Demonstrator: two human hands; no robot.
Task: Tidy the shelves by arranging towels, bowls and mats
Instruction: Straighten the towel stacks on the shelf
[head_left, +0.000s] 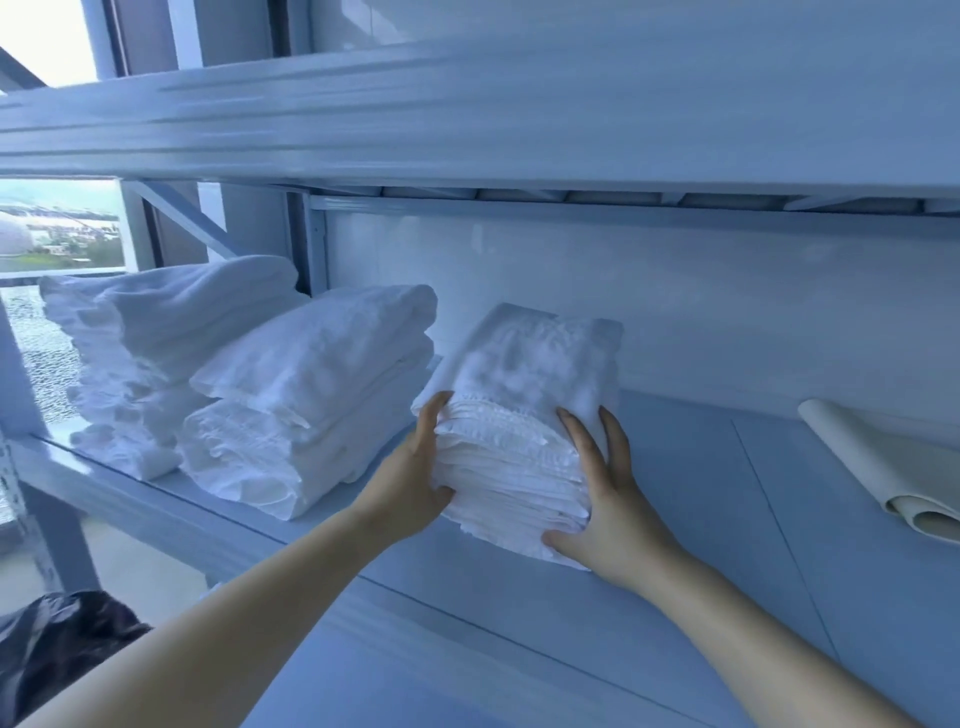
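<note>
Folded white towel stack (524, 415) on the pale shelf (701, 519), held between two bare hands. The left hand (410, 483) presses flat against the stack's left side, its fingers (434, 415) together and pointing up along the folded edges. The right hand (608, 499) covers the stack's right front corner: fingers (579, 441) spread, two lying up the side of the stack, the thumb tucked beneath the lowest fold. The stack thus lies between the two palms, its layered edges facing the camera, its bottom resting on the shelf. Just left of the stack sits a second pile of towels (306, 400); farther left, a third pile (156, 353) by the window (57, 228). Well to the right of the stack lies a rolled cream mat (893, 467). An upper shelf (467, 119) runs above the stack.
</note>
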